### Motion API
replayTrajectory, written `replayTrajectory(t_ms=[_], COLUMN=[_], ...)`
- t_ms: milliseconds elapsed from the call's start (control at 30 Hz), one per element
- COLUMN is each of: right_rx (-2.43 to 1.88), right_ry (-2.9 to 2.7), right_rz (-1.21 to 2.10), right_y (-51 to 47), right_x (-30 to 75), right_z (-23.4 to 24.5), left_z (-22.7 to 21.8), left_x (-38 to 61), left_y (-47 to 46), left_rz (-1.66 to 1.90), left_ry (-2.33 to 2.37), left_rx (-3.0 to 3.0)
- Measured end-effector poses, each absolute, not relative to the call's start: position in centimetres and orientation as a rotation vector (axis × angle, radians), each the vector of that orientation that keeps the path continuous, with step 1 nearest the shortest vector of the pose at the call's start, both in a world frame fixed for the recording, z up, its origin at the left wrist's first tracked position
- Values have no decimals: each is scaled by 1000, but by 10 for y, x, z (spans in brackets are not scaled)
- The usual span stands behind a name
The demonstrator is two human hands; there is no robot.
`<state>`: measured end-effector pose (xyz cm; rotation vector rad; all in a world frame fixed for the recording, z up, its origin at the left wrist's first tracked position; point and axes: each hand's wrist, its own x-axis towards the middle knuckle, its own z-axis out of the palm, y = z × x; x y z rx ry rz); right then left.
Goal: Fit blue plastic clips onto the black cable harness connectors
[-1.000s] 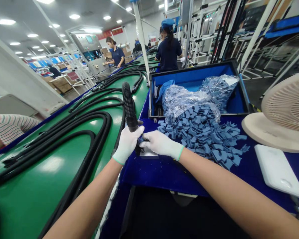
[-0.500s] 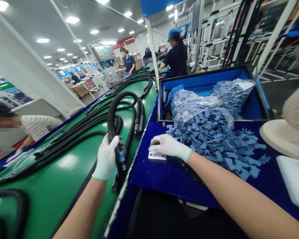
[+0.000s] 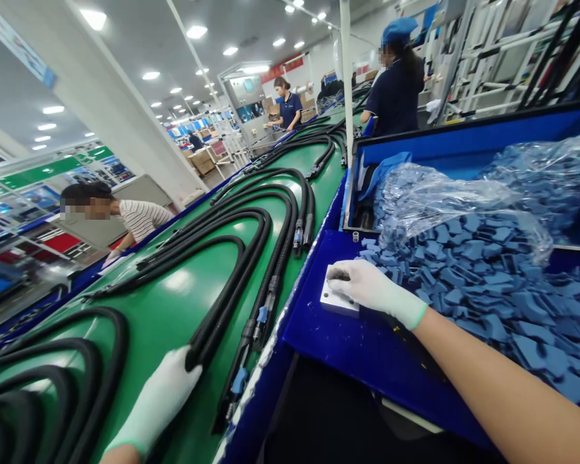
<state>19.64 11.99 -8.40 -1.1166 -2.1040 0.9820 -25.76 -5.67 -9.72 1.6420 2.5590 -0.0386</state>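
My left hand (image 3: pixel 160 398), in a white glove, lies low on the green conveyor belt (image 3: pixel 174 303) with its fingers stretched out, the fingertips touching the end of a black corrugated hose (image 3: pixel 207 338). More black hoses (image 3: pixel 251 258) lie in long loops along the belt. My right hand (image 3: pixel 371 290), also gloved, rests on a small pale metal block (image 3: pixel 337 301) on the blue-covered table (image 3: pixel 348 351). Its fingers are curled and pressed together over the block; what is under them is hidden. A heap of blue foam pieces (image 3: pixel 488 283) lies just to its right.
A blue bin (image 3: pixel 464 125) behind the heap holds clear plastic bags (image 3: pixel 439 193) of the same pieces. A small spring (image 3: pixel 354 236) lies near the bin. A person in a striped shirt (image 3: pixel 140 219) leans at the belt's far side. Two workers in navy (image 3: pixel 396 90) stand farther along.
My left hand has let go of the hose it held upright; the hose now lies on the belt, and the hand has slid back and down. My right hand stays on the block.
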Motion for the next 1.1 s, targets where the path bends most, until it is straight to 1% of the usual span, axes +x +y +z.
replayTrajectory(t_ms=[100,167,267,400,467,633,733,800,933,1033,1100], right_rx=[-1097,-1104,-1117,-1093,-1092,-1092,-1095,-1107,-1141,-1076,-957], right_ry=[-2108,-2097,-2085,-2102,-2115,-2130,-2125,-2117,-2106,-2066,-2051], right_rz=[965,964,962,925,905,868,854,838,865,970,1110], right_y=[121,121,119,117,118,117,115,114,109,86,60], right_x=[196,195,195,196,195,194,195,197,195,182,166], right_z=[-89,-91,-93,-94,-94,-95,-95,-95,-89,-75,-66], left_z=[-97,-96,-99,-106,-105,-102,-105,-98,-57,-22,-9], left_x=[-282,-289,-285,-273,-273,-271,-263,-259,-256,-236,-209], left_y=[-84,-95,-108,-110,-99,-67,-61,-57,-41,-27,-20], left_rz=[-363,-483,-548,-540,-450,-66,2,55,289,691,929], left_ry=[2523,2486,2449,2383,2354,2333,2313,2290,2132,1809,1598], left_rx=[1555,1521,1540,1504,1478,1470,1373,1318,1287,1150,1067])
